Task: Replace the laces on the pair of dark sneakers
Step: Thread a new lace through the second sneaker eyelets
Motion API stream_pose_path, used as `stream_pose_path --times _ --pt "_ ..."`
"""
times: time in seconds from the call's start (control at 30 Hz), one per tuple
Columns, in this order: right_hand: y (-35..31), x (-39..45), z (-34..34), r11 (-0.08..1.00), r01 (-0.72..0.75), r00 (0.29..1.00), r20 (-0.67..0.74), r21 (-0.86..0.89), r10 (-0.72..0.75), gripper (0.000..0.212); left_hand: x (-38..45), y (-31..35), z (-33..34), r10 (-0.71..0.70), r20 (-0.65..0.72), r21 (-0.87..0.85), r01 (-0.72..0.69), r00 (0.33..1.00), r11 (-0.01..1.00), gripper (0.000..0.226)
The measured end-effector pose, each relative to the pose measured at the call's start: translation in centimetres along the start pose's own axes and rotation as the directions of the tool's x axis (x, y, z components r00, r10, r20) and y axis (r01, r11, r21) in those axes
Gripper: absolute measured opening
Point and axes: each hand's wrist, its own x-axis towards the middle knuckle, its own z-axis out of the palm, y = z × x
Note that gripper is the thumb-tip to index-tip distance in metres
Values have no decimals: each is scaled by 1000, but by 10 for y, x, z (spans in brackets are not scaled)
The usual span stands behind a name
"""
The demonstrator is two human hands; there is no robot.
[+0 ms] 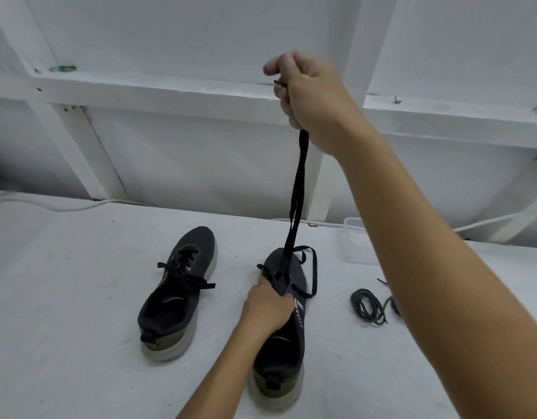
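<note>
Two dark sneakers with pale soles stand on a white surface, toes pointing away from me. The left sneaker (176, 294) is laced with a black lace. My left hand (268, 308) grips the tongue area of the right sneaker (287, 334). My right hand (306, 92) is raised high and grips a flat black lace (297, 195), pulled taut as a doubled strand up from the shoe's eyelets. One end of the lace loops loosely over the toe.
A coiled dark round lace (368, 306) lies on the surface to the right of the right sneaker, partly behind my right forearm. A clear plastic container (353, 240) stands behind it. White cables run along the back, under white wooden framing.
</note>
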Motion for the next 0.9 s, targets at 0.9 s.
stream_pose_path --times 0.9 --pt "-89 14 -24 816 371 918 44 -443 -393 34 -1 3 -2 10 -10 2 -10 1000 1000 77"
